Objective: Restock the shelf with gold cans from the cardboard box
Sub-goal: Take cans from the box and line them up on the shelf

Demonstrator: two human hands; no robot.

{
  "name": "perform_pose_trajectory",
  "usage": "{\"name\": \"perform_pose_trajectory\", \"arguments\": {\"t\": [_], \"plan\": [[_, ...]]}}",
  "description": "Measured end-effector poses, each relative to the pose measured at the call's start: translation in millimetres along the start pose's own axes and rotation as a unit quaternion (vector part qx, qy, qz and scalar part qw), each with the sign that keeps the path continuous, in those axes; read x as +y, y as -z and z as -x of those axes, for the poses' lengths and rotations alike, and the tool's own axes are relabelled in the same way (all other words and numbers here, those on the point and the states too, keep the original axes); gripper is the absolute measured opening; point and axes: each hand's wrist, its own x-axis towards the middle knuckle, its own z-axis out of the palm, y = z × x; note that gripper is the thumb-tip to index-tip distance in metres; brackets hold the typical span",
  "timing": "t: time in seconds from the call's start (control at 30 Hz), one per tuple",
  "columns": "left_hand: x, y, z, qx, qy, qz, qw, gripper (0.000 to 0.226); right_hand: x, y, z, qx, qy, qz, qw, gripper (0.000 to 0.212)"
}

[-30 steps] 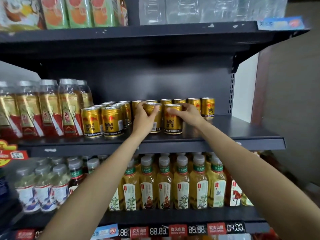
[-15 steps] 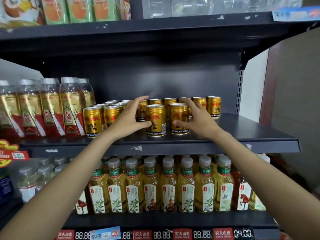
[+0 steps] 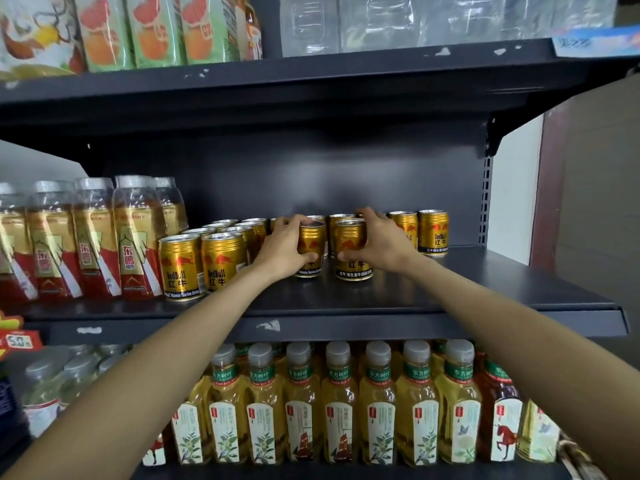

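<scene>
Fingers of the left hand (image 3: 282, 249) are curled round one gold can (image 3: 311, 249), those of the right hand (image 3: 379, 242) round a second can (image 3: 351, 252); both stand on the shelf (image 3: 485, 299). Cans behind the fingers are partly hidden; the small print under the thumbs cannot be read

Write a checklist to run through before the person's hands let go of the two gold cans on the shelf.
1. Left hand grips left can: ok.
2. Right hand grips right can: ok.
3. Both cans upright on the middle shelf: ok.
4. Labels face forward: ok.
5. Held cans level with the front cans at left: not ok, they sit further back.
6. Cardboard box within reach: cannot tell, out of view.
</scene>
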Motion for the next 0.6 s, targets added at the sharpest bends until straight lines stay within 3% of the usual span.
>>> {"name": "perform_pose_trajectory", "arguments": {"t": [0.13, 0.43, 0.53, 0.6], "plan": [[-9.6, -10.6, -15.5, -0.017, -0.002, -0.065, 0.998, 0.064, 3.6, -10.2, -33.6, -0.016, -0.024, 0.015, 0.999, 0.082], [-24.2, -24.2, -27.6, 0.002, 0.033, -0.07, 0.997, 0.067, -5.3, -45.9, -69.5, -0.054, 0.001, 0.045, 0.998, 0.083], [-31.1, -23.8, -27.3, 0.002, -0.012, -0.17, 0.985, 0.081, -7.3, -54.5, -72.9, -0.063, 0.008, 0.046, 0.997, 0.084], [-32.4, -25.3, -28.1, 0.009, -0.047, -0.282, 0.958, 0.087, -6.1, -57.5, -75.0, -0.057, 0.01, 0.045, 0.997, 0.082]]}}
